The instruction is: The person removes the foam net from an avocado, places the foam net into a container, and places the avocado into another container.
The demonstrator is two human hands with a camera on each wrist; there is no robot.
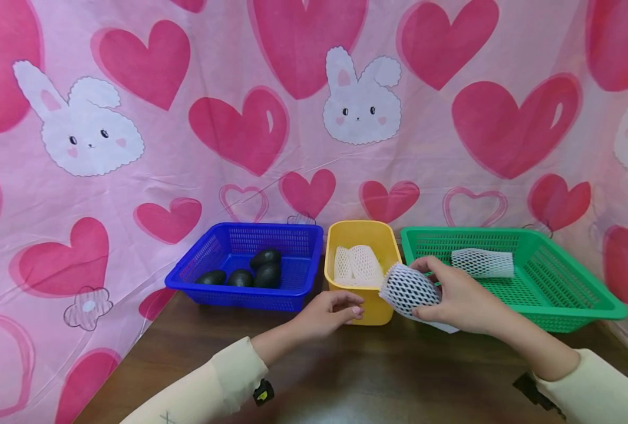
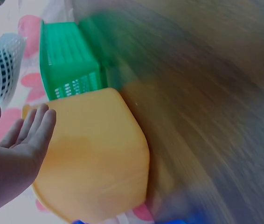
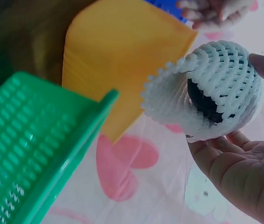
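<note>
1. Avocado (image 3: pixel 201 98), dark, showing through the mouth of a white foam net (image 3: pixel 232 65); both are held up over the table (image 1: pixel 346 383), in front of the yellow bin (image 1: pixel 376 307) and green basket (image 1: pixel 579 311).
2. Right hand (image 1: pixel 465 297): thumb on one side of the net, fingers on the other, gripping both layers together.
3. Left hand (image 1: pixel 331 312): empty, fingers loosely bent, near the yellow bin and apart from the net.
4. Handling, as I judge it: the net should be very light, soft and springy; the avocado heavier, firm, perhaps smooth enough to slide inside it, and apt to bruise.
5. Best hold, in my view: round the fullest part, through the net, lightly; the loose mouth would merely fold.
6. Surroundings, from where I stand: loose avocados (image 1: pixel 267 275) in the blue basket (image 1: pixel 250 299); spare nets (image 1: pixel 366 265) in the yellow bin.
</note>
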